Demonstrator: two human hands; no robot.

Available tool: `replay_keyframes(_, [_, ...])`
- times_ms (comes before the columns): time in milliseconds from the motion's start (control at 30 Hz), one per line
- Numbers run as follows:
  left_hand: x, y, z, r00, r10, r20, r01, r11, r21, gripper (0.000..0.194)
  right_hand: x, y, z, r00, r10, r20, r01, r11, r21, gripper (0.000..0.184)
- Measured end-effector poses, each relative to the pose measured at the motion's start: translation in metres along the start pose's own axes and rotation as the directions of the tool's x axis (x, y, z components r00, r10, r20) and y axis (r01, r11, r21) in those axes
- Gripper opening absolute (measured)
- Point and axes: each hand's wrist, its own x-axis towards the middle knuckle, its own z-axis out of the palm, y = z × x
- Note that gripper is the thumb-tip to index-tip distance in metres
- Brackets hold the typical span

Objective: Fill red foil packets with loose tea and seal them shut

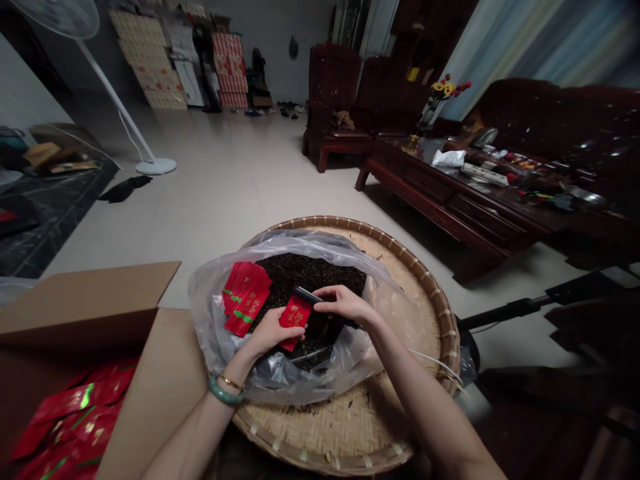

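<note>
Your left hand [273, 331] is closed on a red packet [296, 313], thumb across its front, over the open plastic bag [215, 267]. Your right hand [345, 303] pinches a black cylinder [307, 295] between thumb and fingers at the packet's upper end. Gold characters run down the packet's face, too small to read.

Inside the bag lies dark, loose, leaf-like material [320, 270]; at its left side, a fanned stack of red packets [247, 293] shows green bands and gold marks, also unreadable. The bag sits on a round woven tray [350, 427]. Left of the bag, an open cardboard box [165, 380] holds more red packets [85, 420] with bright green bands. Beyond the bag, patterned cartons [230, 67] stand against the wall, with no wording you can make out.
</note>
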Motion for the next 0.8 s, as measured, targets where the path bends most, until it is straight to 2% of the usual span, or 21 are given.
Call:
replay_keyframes(200, [0.001,-0.001,-0.001,1.000,0.002,-0.003,-0.002,1.000,-0.013,0.043,0.010,0.013,0.014,0.989,-0.096,-0.109,0.079,0.985,-0.153,0.032])
replay_keyframes(500, [0.001,-0.002,-0.001,1.000,-0.012,-0.004,0.012,1.000,-0.020,0.044,0.013,0.017,0.013,0.985,-0.129,-0.118,0.104,0.975,-0.197,0.031])
replay_keyframes(667, [0.002,-0.003,-0.002,1.000,-0.011,0.002,0.011,1.000,-0.019,0.043,0.012,0.015,0.014,0.988,-0.105,-0.115,0.085,0.983,-0.160,0.032])
replay_keyframes(800, [0.002,-0.002,-0.002,1.000,-0.010,-0.001,0.010,1.000,-0.013,0.042,0.008,0.012,0.012,0.999,-0.013,-0.052,0.012,1.000,-0.017,0.037])
